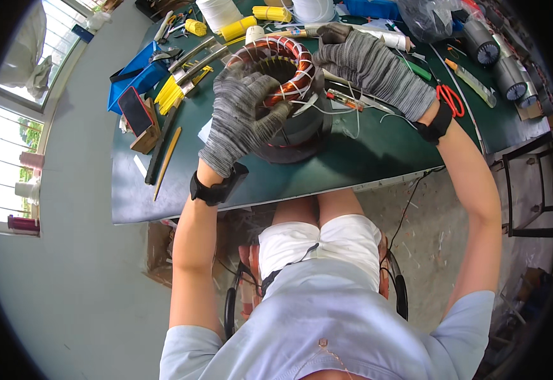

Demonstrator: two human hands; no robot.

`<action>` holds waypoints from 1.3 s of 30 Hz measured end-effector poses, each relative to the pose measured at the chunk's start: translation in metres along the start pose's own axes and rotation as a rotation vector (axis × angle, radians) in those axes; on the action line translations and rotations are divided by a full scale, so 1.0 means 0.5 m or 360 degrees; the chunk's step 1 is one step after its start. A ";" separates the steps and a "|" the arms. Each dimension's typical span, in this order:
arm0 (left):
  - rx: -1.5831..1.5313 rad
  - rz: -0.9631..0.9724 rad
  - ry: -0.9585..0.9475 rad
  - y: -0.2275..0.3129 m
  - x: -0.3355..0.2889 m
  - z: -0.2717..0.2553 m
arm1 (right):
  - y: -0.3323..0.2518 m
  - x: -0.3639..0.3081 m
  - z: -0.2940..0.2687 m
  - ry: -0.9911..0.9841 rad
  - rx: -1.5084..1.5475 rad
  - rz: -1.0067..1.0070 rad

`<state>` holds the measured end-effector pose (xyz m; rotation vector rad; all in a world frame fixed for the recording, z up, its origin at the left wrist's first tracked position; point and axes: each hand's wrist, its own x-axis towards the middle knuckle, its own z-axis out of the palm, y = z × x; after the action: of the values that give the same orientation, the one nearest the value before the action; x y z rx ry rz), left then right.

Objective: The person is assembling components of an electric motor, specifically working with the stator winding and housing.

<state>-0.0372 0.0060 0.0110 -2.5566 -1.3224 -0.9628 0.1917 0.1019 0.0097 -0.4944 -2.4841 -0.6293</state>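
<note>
A motor stator (301, 59) with copper windings laced in white cord stands on the green table, its dark body below the coil. My left hand (245, 111), in a grey knitted glove, lies against its near left side, thumb apart and fingers round the coil; the fingertips are blurred. At the stator's upper right, my gloved right hand (371, 66) has its fingers curled together. Whatever they pinch is hidden. Thin white cord (357, 126) loops on the table below this hand, beside red-tipped leads (346, 100).
Left of the stator are a phone (136, 111) on a wooden stand, a blue tray (124, 88), yellow strips (169, 95) and a wooden stick (167, 163). Red-handled scissors (451, 101), a glue tube (471, 82) and metal cylinders (481, 43) are on the right. White spools (219, 12) stand behind.
</note>
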 end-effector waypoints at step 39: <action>0.0139 -0.0114 0.0151 0.032 0.006 0.020 | -0.193 -0.055 0.021 0.0681 0.1509 0.1471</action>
<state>-0.0189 0.0020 0.0075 -2.3838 -1.4055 -1.0023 0.1650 0.0221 -0.0457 -0.8732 -1.5942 0.7028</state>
